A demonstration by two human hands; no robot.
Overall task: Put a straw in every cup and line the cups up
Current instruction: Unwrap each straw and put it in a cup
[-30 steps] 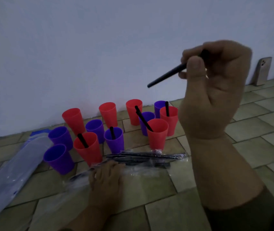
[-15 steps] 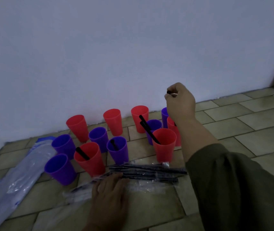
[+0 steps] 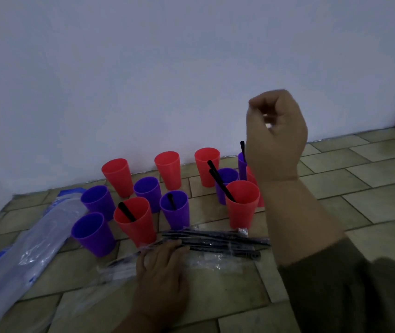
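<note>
Holding straws [image 3: 222, 188] in just five cups [image 3: 242, 212], the cluster is unaligned, left hand [image 3: 160, 272] flat on the packet [image 3: 218, 241] at six o'clock, right hand [image 3: 275, 138] curled, empty.

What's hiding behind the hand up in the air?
A purple cup with a straw and the edge of a red cup peek out behind the right hand. The rest of both cups is covered.
</note>
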